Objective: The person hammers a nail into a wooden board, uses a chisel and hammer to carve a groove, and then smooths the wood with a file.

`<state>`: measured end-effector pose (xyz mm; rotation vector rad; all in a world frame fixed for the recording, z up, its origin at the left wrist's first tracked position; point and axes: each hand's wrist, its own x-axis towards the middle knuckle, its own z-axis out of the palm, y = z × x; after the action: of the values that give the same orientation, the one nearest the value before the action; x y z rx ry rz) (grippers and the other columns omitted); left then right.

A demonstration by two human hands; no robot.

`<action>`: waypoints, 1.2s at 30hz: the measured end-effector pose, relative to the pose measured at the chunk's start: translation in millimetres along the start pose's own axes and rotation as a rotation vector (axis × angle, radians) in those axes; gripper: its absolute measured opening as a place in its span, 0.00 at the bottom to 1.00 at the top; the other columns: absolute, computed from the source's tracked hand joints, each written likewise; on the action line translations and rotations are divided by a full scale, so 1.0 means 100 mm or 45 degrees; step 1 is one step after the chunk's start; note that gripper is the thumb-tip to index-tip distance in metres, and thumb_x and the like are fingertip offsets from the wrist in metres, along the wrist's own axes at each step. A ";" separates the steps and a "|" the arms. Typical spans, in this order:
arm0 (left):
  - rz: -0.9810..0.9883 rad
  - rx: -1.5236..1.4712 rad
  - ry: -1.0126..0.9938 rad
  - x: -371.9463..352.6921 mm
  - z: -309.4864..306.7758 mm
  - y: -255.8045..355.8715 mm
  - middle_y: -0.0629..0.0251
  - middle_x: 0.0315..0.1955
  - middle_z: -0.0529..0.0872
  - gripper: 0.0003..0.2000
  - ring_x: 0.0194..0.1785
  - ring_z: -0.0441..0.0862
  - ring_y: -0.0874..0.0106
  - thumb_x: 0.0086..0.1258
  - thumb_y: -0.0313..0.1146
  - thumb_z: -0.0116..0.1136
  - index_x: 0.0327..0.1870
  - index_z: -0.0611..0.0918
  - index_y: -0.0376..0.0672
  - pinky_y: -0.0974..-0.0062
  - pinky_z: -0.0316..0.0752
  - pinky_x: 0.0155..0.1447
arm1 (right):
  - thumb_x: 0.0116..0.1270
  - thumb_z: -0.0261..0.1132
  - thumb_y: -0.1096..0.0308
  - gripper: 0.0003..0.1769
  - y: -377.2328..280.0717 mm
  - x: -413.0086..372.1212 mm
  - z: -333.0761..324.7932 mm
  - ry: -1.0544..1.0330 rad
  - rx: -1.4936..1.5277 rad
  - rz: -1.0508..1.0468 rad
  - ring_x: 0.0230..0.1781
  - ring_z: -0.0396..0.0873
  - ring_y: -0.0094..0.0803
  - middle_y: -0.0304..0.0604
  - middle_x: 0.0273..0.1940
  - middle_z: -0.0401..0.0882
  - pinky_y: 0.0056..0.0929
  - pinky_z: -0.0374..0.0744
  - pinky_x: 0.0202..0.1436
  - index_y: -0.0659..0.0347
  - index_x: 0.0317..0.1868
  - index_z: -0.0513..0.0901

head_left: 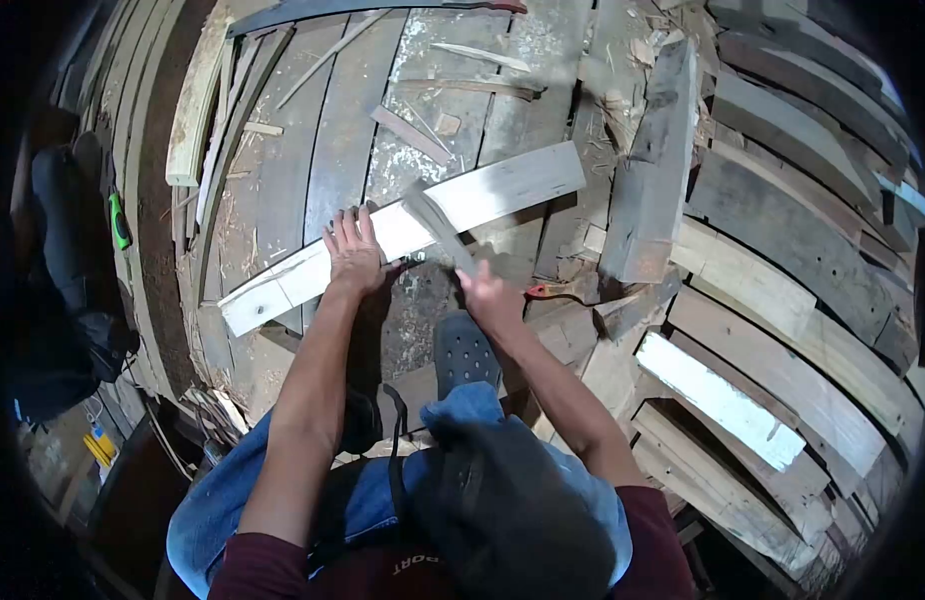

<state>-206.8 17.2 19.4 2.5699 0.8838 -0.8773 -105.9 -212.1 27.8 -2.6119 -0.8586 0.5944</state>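
A long pale board [513, 192] lies slantwise across the worn plank floor. My left hand [355, 252] rests on the board left of its middle, palm down with the fingers apart. My right hand [491, 297] is closed around the lower end of a blade-like tool [438, 222]. The tool is blurred, and its upper part lies over the board's middle. Below the board, my shoe [467, 352] shows between the two forearms.
A thick timber block [653, 170] stands right of the board. Stacked planks [783, 230] fill the right side. A saw [343, 10] lies at the top, near wood strips [413, 135]. A green-handled tool [119, 222] is at left, and a white-painted piece [721, 400] at lower right.
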 end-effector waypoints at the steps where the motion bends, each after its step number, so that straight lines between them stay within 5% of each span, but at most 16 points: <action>1: 0.005 0.001 0.028 0.02 0.01 -0.01 0.43 0.71 0.50 0.58 0.77 0.43 0.46 0.54 0.59 0.69 0.73 0.45 0.32 0.40 0.39 0.75 | 0.72 0.55 0.54 0.18 -0.10 -0.03 -0.01 -0.035 -0.007 -0.133 0.26 0.79 0.60 0.59 0.22 0.78 0.54 0.75 0.28 0.63 0.39 0.73; 3: 0.019 0.012 0.061 0.01 0.09 -0.05 0.43 0.72 0.50 0.59 0.76 0.44 0.46 0.53 0.59 0.69 0.73 0.45 0.32 0.40 0.39 0.75 | 0.71 0.57 0.55 0.17 0.00 0.22 -0.36 -0.151 0.051 -0.143 0.22 0.79 0.57 0.59 0.18 0.76 0.51 0.76 0.25 0.63 0.38 0.76; 6: 0.019 0.011 0.086 -0.02 0.09 -0.02 0.43 0.72 0.51 0.59 0.76 0.45 0.46 0.51 0.59 0.71 0.73 0.45 0.31 0.41 0.41 0.75 | 0.71 0.57 0.56 0.17 1.27 0.51 -0.10 0.440 -0.536 -0.506 0.22 0.80 0.52 0.58 0.20 0.77 0.46 0.79 0.26 0.64 0.41 0.77; 8: -0.013 0.014 0.086 0.00 0.07 -0.01 0.44 0.71 0.52 0.59 0.76 0.46 0.47 0.50 0.58 0.72 0.73 0.46 0.32 0.42 0.43 0.75 | 0.75 0.51 0.50 0.26 0.94 0.54 -0.73 0.164 -0.065 0.925 0.37 0.80 0.64 0.68 0.33 0.80 0.54 0.78 0.39 0.71 0.44 0.75; 11: -0.046 0.053 0.023 -0.02 0.00 0.05 0.46 0.72 0.51 0.58 0.76 0.45 0.49 0.52 0.57 0.72 0.74 0.45 0.34 0.43 0.43 0.75 | 0.75 0.51 0.50 0.27 0.96 0.23 -0.31 0.281 -0.130 0.852 0.37 0.79 0.67 0.71 0.32 0.79 0.55 0.77 0.40 0.72 0.43 0.74; 12: 0.014 0.068 0.124 -0.03 0.04 0.03 0.46 0.70 0.55 0.59 0.74 0.51 0.50 0.51 0.56 0.73 0.74 0.46 0.34 0.44 0.47 0.73 | 0.75 0.51 0.50 0.27 1.03 0.16 -0.13 0.494 -0.135 0.677 0.36 0.79 0.68 0.71 0.32 0.79 0.57 0.77 0.38 0.73 0.43 0.74; 16: 0.116 0.040 0.254 -0.08 -0.01 0.06 0.48 0.65 0.64 0.57 0.66 0.63 0.53 0.49 0.53 0.74 0.73 0.49 0.32 0.43 0.53 0.70 | 0.75 0.52 0.51 0.25 0.87 0.15 -0.31 0.439 0.082 0.887 0.36 0.79 0.67 0.70 0.32 0.79 0.56 0.76 0.37 0.72 0.48 0.74; 20: 0.107 0.011 0.250 0.09 -0.07 0.29 0.46 0.63 0.63 0.55 0.66 0.62 0.53 0.52 0.55 0.72 0.71 0.52 0.29 0.45 0.55 0.67 | 0.73 0.55 0.50 0.25 0.72 0.25 -0.48 0.514 0.113 0.406 0.31 0.80 0.64 0.65 0.29 0.81 0.55 0.75 0.32 0.69 0.49 0.76; 23: 0.126 -0.021 0.310 0.24 -0.13 0.43 0.44 0.63 0.63 0.55 0.66 0.62 0.52 0.53 0.55 0.71 0.71 0.51 0.29 0.44 0.55 0.67 | 0.72 0.56 0.52 0.23 0.37 0.38 -0.49 0.187 0.128 0.298 0.26 0.80 0.61 0.61 0.24 0.80 0.51 0.76 0.28 0.68 0.49 0.77; 26: 0.092 0.001 0.251 0.30 -0.13 0.48 0.44 0.65 0.61 0.55 0.66 0.61 0.51 0.54 0.56 0.70 0.72 0.49 0.30 0.43 0.54 0.68 | 0.71 0.59 0.53 0.18 0.22 0.41 -0.14 0.239 0.132 -0.223 0.18 0.78 0.50 0.52 0.16 0.73 0.45 0.74 0.19 0.61 0.47 0.76; 27: 0.081 0.015 0.242 0.32 -0.10 0.48 0.44 0.65 0.61 0.56 0.66 0.61 0.51 0.54 0.57 0.69 0.72 0.48 0.29 0.43 0.53 0.68 | 0.71 0.59 0.52 0.18 0.14 0.35 -0.15 -0.036 -0.179 -0.193 0.19 0.79 0.50 0.52 0.18 0.75 0.45 0.75 0.19 0.60 0.44 0.75; 29: 0.059 -0.042 0.196 0.32 -0.18 0.51 0.45 0.66 0.60 0.56 0.68 0.59 0.49 0.54 0.58 0.69 0.72 0.48 0.29 0.41 0.51 0.69 | 0.71 0.58 0.51 0.18 0.40 0.39 -0.01 0.025 -0.209 -0.262 0.18 0.78 0.51 0.51 0.18 0.75 0.44 0.76 0.19 0.60 0.43 0.75; 31: 0.039 -0.050 0.225 0.30 -0.16 0.53 0.44 0.65 0.61 0.56 0.68 0.59 0.49 0.54 0.59 0.68 0.72 0.49 0.29 0.40 0.50 0.70 | 0.71 0.57 0.51 0.20 0.72 0.52 -0.11 0.022 -0.251 0.141 0.23 0.81 0.53 0.55 0.22 0.78 0.44 0.80 0.24 0.62 0.44 0.75; 33: 0.028 -0.062 0.237 0.33 -0.15 0.52 0.44 0.65 0.60 0.57 0.68 0.59 0.49 0.53 0.59 0.69 0.72 0.49 0.29 0.39 0.50 0.69 | 0.74 0.53 0.50 0.22 1.14 0.72 -0.36 0.239 -0.178 0.185 0.32 0.82 0.57 0.64 0.30 0.80 0.50 0.81 0.32 0.65 0.45 0.74; 35: 0.026 -0.032 0.205 0.29 -0.19 0.55 0.44 0.66 0.60 0.56 0.68 0.59 0.49 0.53 0.58 0.69 0.72 0.48 0.29 0.39 0.50 0.70 | 0.76 0.49 0.51 0.24 0.76 0.92 -0.91 0.022 -0.091 0.810 0.39 0.81 0.59 0.70 0.38 0.79 0.51 0.79 0.38 0.68 0.46 0.73; 36: -0.002 -0.027 0.151 0.29 -0.22 0.57 0.44 0.67 0.58 0.56 0.69 0.57 0.50 0.54 0.59 0.68 0.72 0.49 0.30 0.40 0.50 0.70 | 0.77 0.48 0.52 0.23 1.03 0.79 -0.54 0.172 -0.020 0.552 0.37 0.81 0.59 0.72 0.36 0.78 0.52 0.78 0.37 0.69 0.47 0.73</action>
<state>-142.2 -4.0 22.0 2.6259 0.9224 -0.7178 28.2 -251.0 8.4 -2.8294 -0.2536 0.5083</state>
